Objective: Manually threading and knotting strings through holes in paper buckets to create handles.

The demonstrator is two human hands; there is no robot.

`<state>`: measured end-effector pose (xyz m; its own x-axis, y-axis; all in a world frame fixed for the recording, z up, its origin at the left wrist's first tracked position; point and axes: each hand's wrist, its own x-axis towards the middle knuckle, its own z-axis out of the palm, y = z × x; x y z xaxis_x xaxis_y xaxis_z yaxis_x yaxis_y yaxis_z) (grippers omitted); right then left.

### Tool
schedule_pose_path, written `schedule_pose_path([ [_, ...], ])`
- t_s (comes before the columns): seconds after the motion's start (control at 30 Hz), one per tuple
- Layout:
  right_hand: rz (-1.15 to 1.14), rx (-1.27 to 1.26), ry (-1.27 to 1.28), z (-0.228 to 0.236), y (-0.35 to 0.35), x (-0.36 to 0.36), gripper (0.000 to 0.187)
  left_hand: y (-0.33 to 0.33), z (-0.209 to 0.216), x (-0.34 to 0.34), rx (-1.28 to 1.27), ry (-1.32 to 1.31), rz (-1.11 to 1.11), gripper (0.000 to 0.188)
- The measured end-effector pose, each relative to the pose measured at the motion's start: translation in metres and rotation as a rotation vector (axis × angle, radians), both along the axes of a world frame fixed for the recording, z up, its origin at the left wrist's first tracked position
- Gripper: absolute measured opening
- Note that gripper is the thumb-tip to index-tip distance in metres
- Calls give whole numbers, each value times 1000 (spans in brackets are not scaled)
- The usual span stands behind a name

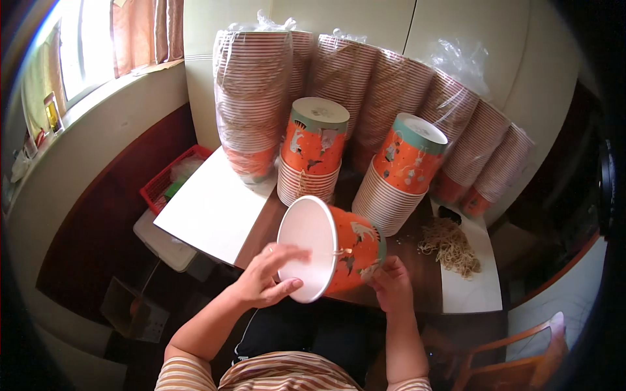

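Observation:
An orange paper bucket [355,244] with a white inside, a teal base band and printed figures lies tilted in front of me, its mouth facing left. A short beige string shows on its side near the rim. My right hand [393,281] grips the bucket by its base end, fingers pinched at the edge. My left hand [268,272] is at the mouth, its fingers stretched out over the opening and the thumb apart below them; whether they touch the inside wall I cannot tell. Just beyond stand two upside-down stacks of like buckets, a left stack [310,153] and a right stack [404,169].
Tall plastic-wrapped stacks of buckets [254,91] line the back of the table [218,205]. A pile of beige strings [451,247] lies at the right, beside a small black thing. A red basket [156,189] stands left of the table, a wooden chair [508,355] at lower right.

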<state>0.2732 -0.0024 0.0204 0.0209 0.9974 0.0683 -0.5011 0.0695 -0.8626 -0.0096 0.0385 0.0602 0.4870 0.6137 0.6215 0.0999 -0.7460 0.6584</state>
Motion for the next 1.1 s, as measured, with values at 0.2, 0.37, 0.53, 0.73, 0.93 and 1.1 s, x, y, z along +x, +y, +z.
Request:
schedule_pose_path([
  [0.2, -367, 55, -119, -6, -4, -15, 17, -27, -18, 16, 141, -96, 359, 5],
  [0.37, -508, 203, 11, -14, -7, -43, 21, -44, -47, 46, 267, -32, 219, 22],
  [0.53, -423, 159, 200, -5, -2, -63, 21, -42, -67, 80, 250, 15, 308, 47],
  [0.73, -599, 157, -199, 50, 16, -44, 26, -28, -67, 91, 310, -69, 358, 61],
  [0.93, -713, 688, -574, 133, 69, 25, 22, 60, -61, 39, 224, -172, 339, 51],
  [1.1, -651, 795, -920, 190, 106, 25, 12, 149, -73, 15, 74, -220, 648, 43],
])
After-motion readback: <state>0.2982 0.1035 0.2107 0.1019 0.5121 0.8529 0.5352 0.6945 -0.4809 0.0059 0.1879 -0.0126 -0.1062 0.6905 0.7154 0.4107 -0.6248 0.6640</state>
